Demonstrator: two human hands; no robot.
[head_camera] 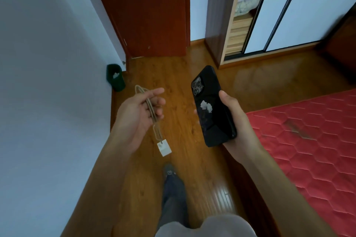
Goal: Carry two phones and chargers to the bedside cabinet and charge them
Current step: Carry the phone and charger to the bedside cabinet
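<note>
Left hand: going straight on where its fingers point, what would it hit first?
Likely the top of the black phone in the right hand. Depth is unclear, so the left hand, gripping the charger cable, might miss it.

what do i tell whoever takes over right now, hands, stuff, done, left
Left hand grips the folded charger by its cable, plug dangling below.
Right hand holds a black phone, back up.
Done: one phone and one charger are in hand, beside the bed.
Left: the second phone, second charger and cabinet are not in view. Get everything to the cabinet, plug in, charge both.
</note>
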